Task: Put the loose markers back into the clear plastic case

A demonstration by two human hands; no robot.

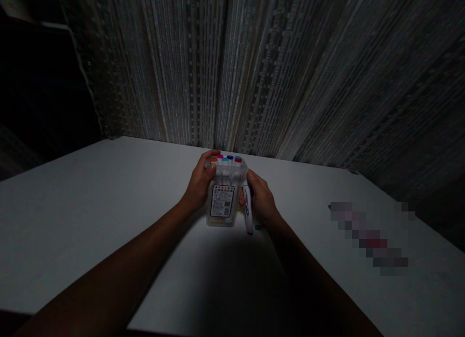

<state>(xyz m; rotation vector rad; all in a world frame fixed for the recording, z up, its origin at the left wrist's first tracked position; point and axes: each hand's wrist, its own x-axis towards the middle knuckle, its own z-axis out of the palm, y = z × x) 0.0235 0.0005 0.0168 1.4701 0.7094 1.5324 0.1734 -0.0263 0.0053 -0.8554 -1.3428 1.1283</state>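
Observation:
A clear plastic marker case point(226, 174) stands upright in front of me, with a printed label point(222, 201) on the side facing me. Several coloured caps show at its top, among them an orange cap point(214, 160) and a red cap point(238, 159). My left hand point(200, 186) grips the case's upper left, thumb on the near side. On the right, my right hand point(262, 195) is closed around a white marker point(248, 211) that points downward beside the case. Most of its fingers are hidden; some fingertips show behind the marker. A small dark green piece point(258, 227) shows below that hand.
The white table point(152, 196) spreads out on both sides. A striped curtain point(218, 75) hangs along its far edge. On the right side of the table lies a pixelated, unreadable item point(370, 240). Dark shapes fill the upper left, and the light is dim.

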